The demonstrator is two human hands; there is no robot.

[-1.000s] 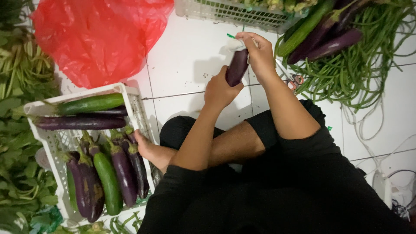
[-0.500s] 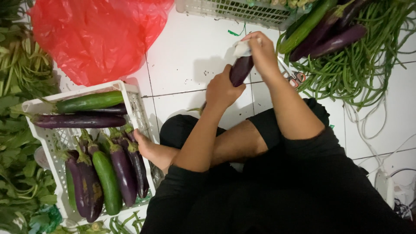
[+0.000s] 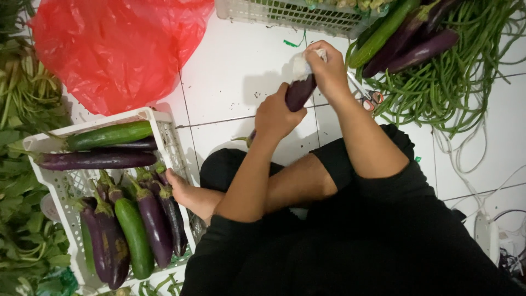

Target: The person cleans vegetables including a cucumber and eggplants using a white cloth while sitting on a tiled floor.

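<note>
I sit cross-legged on a white tiled floor. My left hand (image 3: 276, 116) grips the lower part of a dark purple eggplant (image 3: 300, 92), held up in front of me. My right hand (image 3: 329, 68) is at the eggplant's upper end, pressing a small white cloth (image 3: 301, 64) against it. A pair of scissors (image 3: 370, 97) lies on the tile just right of my right wrist.
A white plastic crate (image 3: 164, 137) at my left holds several eggplants and cucumbers. A red plastic bag (image 3: 115, 49) lies beyond it. More eggplants, a cucumber and a heap of long beans (image 3: 455, 82) sit at the upper right, with another crate (image 3: 285, 13) along the top. Leafy greens line the left edge.
The eggplant has stayed in my left hand while my right hand brought the white cloth onto its upper end. Both hands shifted slightly toward me.
</note>
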